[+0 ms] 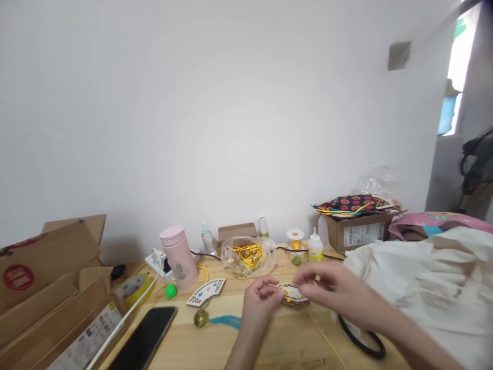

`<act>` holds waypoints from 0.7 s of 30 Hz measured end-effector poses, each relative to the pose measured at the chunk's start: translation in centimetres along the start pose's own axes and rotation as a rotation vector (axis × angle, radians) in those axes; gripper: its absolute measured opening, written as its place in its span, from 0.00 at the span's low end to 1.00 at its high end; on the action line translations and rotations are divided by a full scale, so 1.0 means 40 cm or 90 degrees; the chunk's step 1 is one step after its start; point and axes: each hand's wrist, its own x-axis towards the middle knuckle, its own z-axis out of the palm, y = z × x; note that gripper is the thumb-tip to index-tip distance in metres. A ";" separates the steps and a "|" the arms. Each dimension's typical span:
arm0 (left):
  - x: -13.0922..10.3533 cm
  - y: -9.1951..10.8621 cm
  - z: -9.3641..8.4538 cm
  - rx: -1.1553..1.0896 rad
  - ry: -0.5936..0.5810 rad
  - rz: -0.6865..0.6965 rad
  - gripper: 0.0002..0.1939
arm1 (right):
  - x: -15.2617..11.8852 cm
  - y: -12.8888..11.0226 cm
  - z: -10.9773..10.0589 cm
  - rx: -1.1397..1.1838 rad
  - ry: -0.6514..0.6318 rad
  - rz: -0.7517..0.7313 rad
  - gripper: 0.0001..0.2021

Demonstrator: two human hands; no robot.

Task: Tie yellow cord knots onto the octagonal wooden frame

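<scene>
My left hand (262,298) is closed, its thumb and fingers pinching the left end of a small fan-shaped decorated piece (296,295). Yellow cord (288,294) lies across that piece, and one strand trails down toward the table's near edge. Over the right end of the piece, my right hand (335,288) is slightly blurred, with thumb and fingers apart; whether it touches the piece is unclear. Left of my hands rests another fan-shaped piece (207,293) with cut-out lettering. Just below it lies a gold ball (201,317) with a blue tassel (226,321).
A plastic bag of yellow cord (248,257), a cord spool (295,239) and a glue bottle (316,246) stand behind my hands. Leftward are a pink tumbler (179,257), a phone (143,339) and a cardboard box (50,293). White cloth (423,288) covers the right side.
</scene>
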 end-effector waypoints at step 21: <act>-0.015 -0.001 -0.003 0.243 -0.059 -0.009 0.11 | 0.016 0.141 0.114 0.037 0.025 0.039 0.17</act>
